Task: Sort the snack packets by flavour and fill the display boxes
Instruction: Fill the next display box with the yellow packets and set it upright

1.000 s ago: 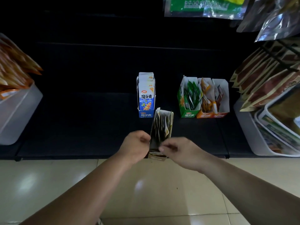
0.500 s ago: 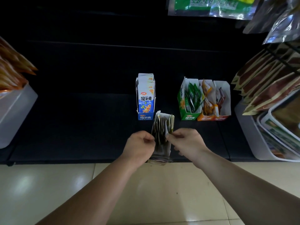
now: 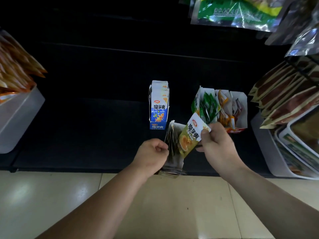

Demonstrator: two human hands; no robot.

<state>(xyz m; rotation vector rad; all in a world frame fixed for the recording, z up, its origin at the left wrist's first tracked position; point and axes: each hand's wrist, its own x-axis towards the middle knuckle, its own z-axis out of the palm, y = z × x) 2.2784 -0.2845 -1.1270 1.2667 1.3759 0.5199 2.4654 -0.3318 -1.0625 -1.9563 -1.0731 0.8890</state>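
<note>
My right hand (image 3: 217,145) pinches an olive-and-white snack packet (image 3: 190,135), lifted and tilted above a narrow display box (image 3: 173,158) of similar packets at the black shelf's front edge. Curled against that box's left side, my left hand (image 3: 152,154) steadies it. Further back stands a blue display box (image 3: 158,109) full of blue-and-white packets. To its right stand a green box (image 3: 196,102) with green packets, and an orange box (image 3: 236,129) with orange and dark red packets.
The black shelf (image 3: 86,135) is low, with cream floor tiles (image 3: 51,200) in front. A white bin (image 3: 19,116) of orange packets sits at the left. White bins (image 3: 269,149) and racks of brown packets crowd the right. Clear bags (image 3: 238,12) hang above.
My right hand has drawn one olive packet up out of the near box and turned its face toward me. The left hand stays at the box's side.
</note>
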